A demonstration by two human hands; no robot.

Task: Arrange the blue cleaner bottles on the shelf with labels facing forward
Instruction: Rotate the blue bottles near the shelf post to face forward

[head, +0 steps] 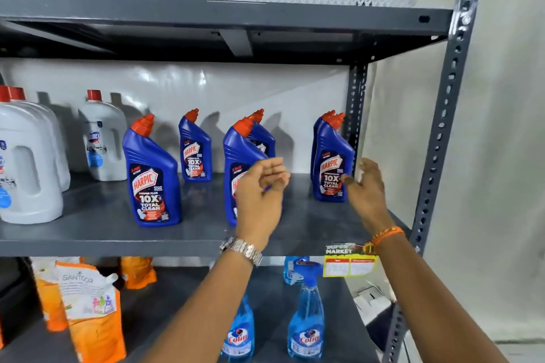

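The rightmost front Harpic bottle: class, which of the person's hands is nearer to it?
Right. The right hand is beside the rightmost front Harpic bottle, its thumb at the label; the left hand is farther left, before another bottle.

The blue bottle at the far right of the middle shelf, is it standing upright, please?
Upright: the far-right blue bottle stands on its base, red cap up, label forward.

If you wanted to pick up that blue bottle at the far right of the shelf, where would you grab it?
Probably around the wide lower body of the far-right blue bottle, coming from the open front. The slanted red cap and thin neck offer a poor grip, and the shelf post crowds its right side. The right hand is already beside it.
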